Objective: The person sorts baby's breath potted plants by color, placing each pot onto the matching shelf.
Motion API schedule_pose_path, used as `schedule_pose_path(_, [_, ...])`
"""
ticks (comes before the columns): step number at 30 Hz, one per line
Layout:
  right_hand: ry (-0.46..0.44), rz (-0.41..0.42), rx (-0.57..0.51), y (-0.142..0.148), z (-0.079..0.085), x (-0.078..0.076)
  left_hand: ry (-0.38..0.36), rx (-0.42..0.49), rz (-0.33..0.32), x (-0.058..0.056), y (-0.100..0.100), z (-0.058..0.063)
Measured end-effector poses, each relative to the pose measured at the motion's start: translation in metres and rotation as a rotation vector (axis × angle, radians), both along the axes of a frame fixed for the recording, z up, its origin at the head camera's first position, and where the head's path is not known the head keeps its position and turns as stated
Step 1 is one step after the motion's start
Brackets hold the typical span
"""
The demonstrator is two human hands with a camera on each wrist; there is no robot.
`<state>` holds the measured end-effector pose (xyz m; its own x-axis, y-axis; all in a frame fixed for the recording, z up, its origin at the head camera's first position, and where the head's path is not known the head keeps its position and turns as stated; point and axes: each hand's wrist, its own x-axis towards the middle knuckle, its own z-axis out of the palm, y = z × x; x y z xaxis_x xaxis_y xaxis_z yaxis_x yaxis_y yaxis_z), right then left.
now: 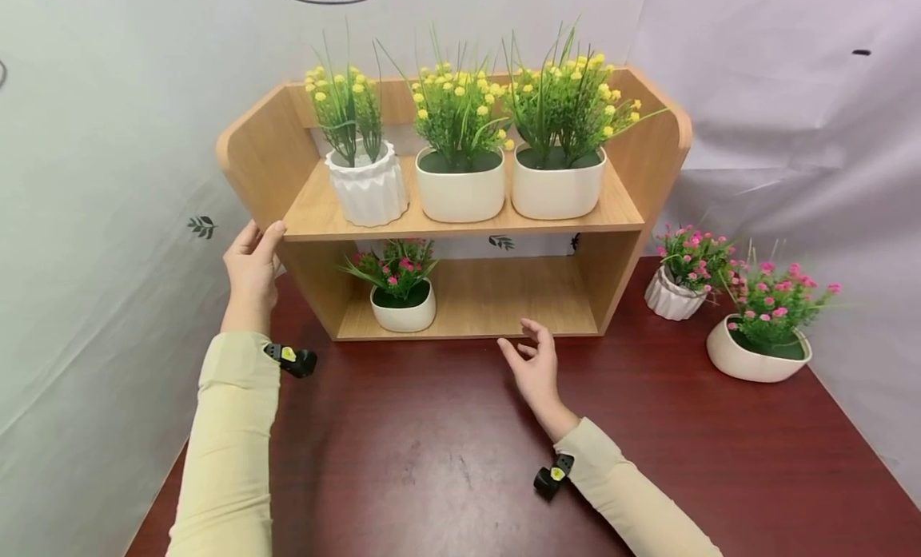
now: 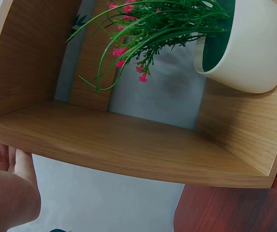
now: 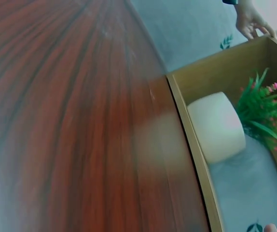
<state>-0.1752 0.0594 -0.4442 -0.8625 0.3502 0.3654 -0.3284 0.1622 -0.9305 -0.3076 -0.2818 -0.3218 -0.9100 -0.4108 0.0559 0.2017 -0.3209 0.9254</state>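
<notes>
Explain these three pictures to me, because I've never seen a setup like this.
There's no machine here, just a person's left hand and right hand, with a small black camera on each wrist. The largest picture comes from a camera on the head, looking down; the others come from the left and right wrists. On the dark red table stands a wooden shelf: three yellow-flowered pots above, one pink-flowered pot below. Two more pink-flowered pots stand on the table, to the right. The left hand touches the shelf's left side; the right hand, near the shelf's front, holds nothing.
</notes>
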Motion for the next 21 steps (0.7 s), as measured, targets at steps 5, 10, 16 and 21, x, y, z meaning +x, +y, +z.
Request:
schedule_pose_path(5, [-0.015,-0.039,0.013,0.019,-0.002,0.005,-0.002,-0.004,0.003,0.000,-0.001,0.002])
schedule_pose_path(10, [-0.019,-0.075,0.021,0.039,-0.001,0.011,0.007,0.001,0.001,0.000,0.000,0.001])
schedule_pose_path(16, [0.048,-0.157,0.088,0.061,-0.006,0.014,0.019,0.021,0.004,0.000,0.000,0.001])
schedule_pose_path(21, [0.072,-0.241,0.127,0.092,-0.033,0.008,0.012,0.011,0.003,-0.001,0.000,0.000])
